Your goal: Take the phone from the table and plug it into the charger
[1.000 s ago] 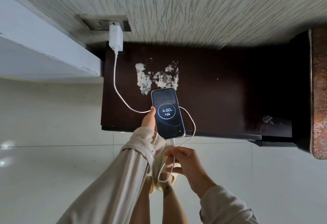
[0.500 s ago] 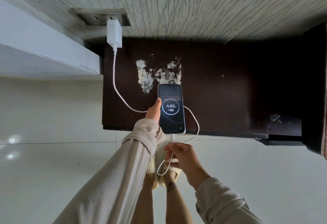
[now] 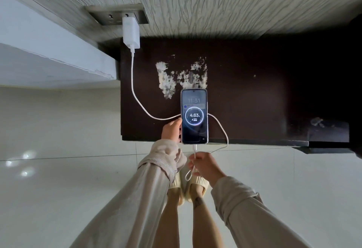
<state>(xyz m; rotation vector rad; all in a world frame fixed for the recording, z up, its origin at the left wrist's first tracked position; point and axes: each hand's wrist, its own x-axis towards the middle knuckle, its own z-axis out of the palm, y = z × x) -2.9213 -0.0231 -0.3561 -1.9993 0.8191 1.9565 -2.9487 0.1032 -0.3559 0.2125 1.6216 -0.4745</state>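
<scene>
Phone, lit, flat at table edge, gripped at its side by left hand. Cable plugged in, pinched in right hand. Charger in socket.

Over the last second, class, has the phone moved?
Yes, slightly. Judged against the pale worn patch on the table, the phone has straightened from a tilt and edged toward the wall, overlapping the patch's lower edge more.
</scene>
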